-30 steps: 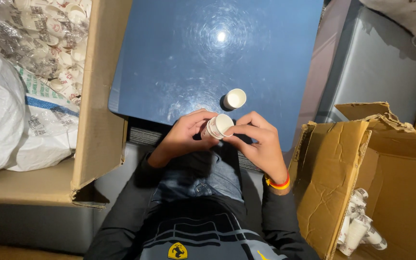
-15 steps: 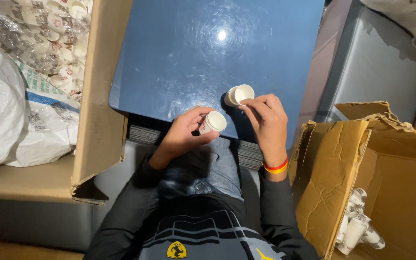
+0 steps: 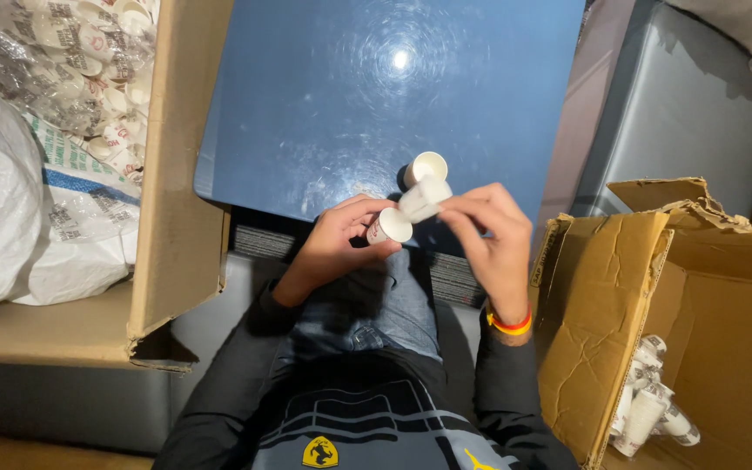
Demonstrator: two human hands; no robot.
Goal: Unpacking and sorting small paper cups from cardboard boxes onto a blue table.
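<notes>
My left hand [image 3: 334, 239] holds a small white paper cup [image 3: 388, 226] with its open mouth turned toward me, over the near edge of a blue table [image 3: 324, 104]. My right hand [image 3: 491, 239] pinches a second small white cup [image 3: 424, 198] by its side, just above and to the right of the first, nearly touching it. A third white cup [image 3: 425, 167] stands upright on the table right behind the two held cups. My right wrist wears an orange and yellow band [image 3: 509, 325].
An open cardboard box [image 3: 654, 305] at my right holds several stacked white cups [image 3: 650, 409]. At my left a large cardboard box [image 3: 176, 174] holds plastic bags of cups [image 3: 63, 70] and a white sack [image 3: 10, 209]. A grey seat [image 3: 681, 104] stands at the right rear.
My right hand reached to the cups on the table, picked one up and brought it back to the cup in my left hand. One cup still stands on the table.
</notes>
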